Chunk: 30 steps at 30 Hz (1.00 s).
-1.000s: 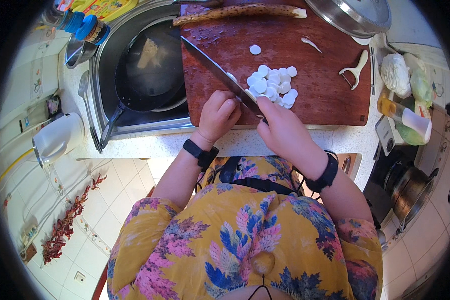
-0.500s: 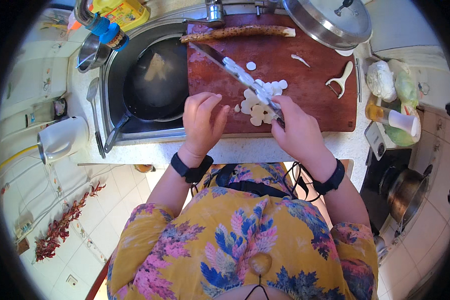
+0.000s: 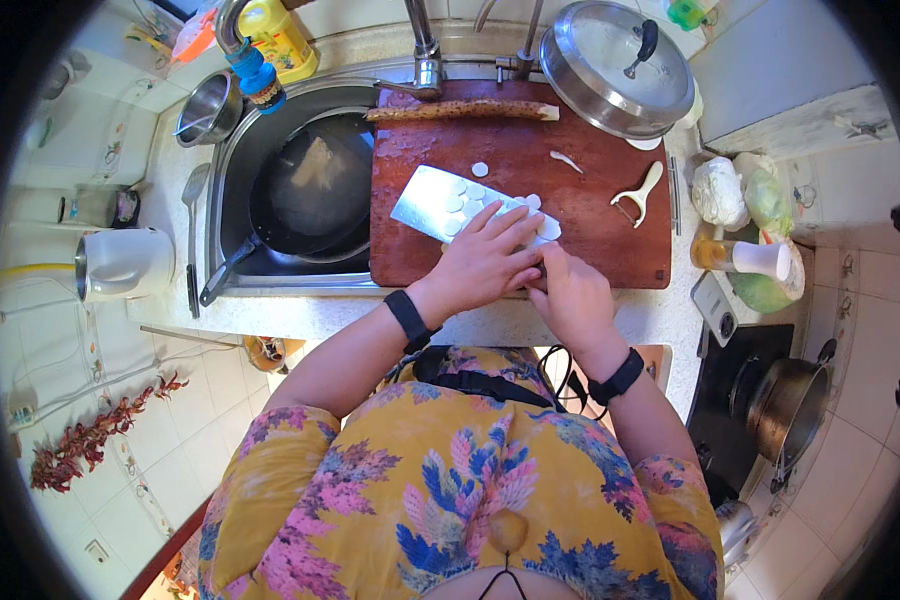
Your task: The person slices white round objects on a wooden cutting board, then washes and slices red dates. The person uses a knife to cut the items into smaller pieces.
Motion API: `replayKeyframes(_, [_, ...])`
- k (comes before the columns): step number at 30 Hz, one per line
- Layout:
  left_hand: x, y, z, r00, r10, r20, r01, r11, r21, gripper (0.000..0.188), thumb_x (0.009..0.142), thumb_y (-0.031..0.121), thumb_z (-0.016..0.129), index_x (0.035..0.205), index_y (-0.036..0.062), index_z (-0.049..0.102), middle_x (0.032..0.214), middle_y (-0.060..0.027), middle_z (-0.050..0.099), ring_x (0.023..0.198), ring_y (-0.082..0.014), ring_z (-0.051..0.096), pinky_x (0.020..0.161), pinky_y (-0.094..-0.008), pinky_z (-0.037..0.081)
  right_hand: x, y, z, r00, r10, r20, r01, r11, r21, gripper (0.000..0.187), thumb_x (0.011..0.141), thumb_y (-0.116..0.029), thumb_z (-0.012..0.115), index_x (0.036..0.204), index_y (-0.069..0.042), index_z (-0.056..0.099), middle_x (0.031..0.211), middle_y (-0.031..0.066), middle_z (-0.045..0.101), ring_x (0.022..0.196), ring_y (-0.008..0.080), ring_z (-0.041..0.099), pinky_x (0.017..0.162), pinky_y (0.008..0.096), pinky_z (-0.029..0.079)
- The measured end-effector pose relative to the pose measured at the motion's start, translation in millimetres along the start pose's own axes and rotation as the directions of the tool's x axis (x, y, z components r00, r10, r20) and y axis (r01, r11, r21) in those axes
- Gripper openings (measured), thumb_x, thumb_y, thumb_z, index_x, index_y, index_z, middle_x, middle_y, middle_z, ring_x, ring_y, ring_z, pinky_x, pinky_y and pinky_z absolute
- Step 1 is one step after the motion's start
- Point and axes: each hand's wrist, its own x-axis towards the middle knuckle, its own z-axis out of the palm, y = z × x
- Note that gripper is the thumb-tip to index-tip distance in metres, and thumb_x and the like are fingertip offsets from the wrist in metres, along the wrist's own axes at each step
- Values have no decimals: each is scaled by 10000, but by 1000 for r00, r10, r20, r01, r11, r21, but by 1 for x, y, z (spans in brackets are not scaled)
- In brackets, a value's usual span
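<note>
A broad cleaver [image 3: 418, 206] is turned flat, low over the red-brown cutting board [image 3: 610, 255], with round white slices [image 3: 454, 203] on its blade. My right hand [image 3: 574, 295] is closed at its handle end, which the fingers hide. Across the blade's near part lies my left hand [image 3: 480, 262], fingers stretched out over the slices. More slices show just beyond those fingers, and one loose slice [image 3: 480, 169] sits apart on the board. Along the board's far edge lies a long brown yam [image 3: 460, 112] with a pale cut end. Whether the blade touches the board, I cannot tell.
A black frying pan [image 3: 300, 215] with cloudy water sits in the sink at left. On the board's right are a white peeler [image 3: 640, 194] and a thin peel strip [image 3: 566, 161]. A lidded steel pot [image 3: 618, 75] stands behind, near the faucet [image 3: 427, 65].
The cleaver has turned from edge-up and raised to flat and low over the board. My left hand has moved right, from beside the blade onto its slices. The whole view has shifted slightly.
</note>
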Motion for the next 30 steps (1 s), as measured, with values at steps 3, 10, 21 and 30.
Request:
replayKeyframes(3, [8, 0, 5, 1000, -7, -23, 7, 1000, 3, 439, 906, 327, 588, 1342, 280, 562, 1452, -79, 449, 1349, -304, 409, 1129, -513, 282, -8, 6, -5, 998, -54, -19, 54, 999, -1, 497, 687, -146, 765, 1091, -73, 486, 862, 92, 617, 790, 270, 647, 659, 394, 525])
replayKeyframes(10, [21, 6, 15, 1000, -22, 5, 22, 999, 34, 455, 902, 315, 592, 1354, 333, 546, 1471, -80, 432, 1367, -317, 390, 1144, -534, 252, -25, 21, -9, 998, -59, -21, 58, 998, -13, 513, 661, -141, 761, 1101, -87, 502, 833, 80, 597, 780, 262, 636, 660, 393, 516])
replayKeyframes(21, [37, 24, 25, 996, -66, -61, 66, 998, 1, 446, 906, 316, 589, 1350, 349, 553, 1478, -74, 436, 1372, -326, 380, 1144, -562, 229, -33, 30, -18, 996, -87, -11, 87, 995, -42, 465, 668, -139, 754, 1062, -90, 512, 817, 77, 590, 790, 263, 630, 677, 390, 510])
replayKeyframes(30, [31, 12, 31, 977, -178, -122, 188, 979, 83, 383, 927, 328, 574, 1309, 307, 588, 1436, -64, 480, 1333, -307, 421, 1121, -567, 256, -43, 34, -12, 996, -84, -40, 82, 995, -50, 384, 699, -136, 722, 1024, -103, 520, 793, 66, 576, 763, 256, 619, 661, 389, 505])
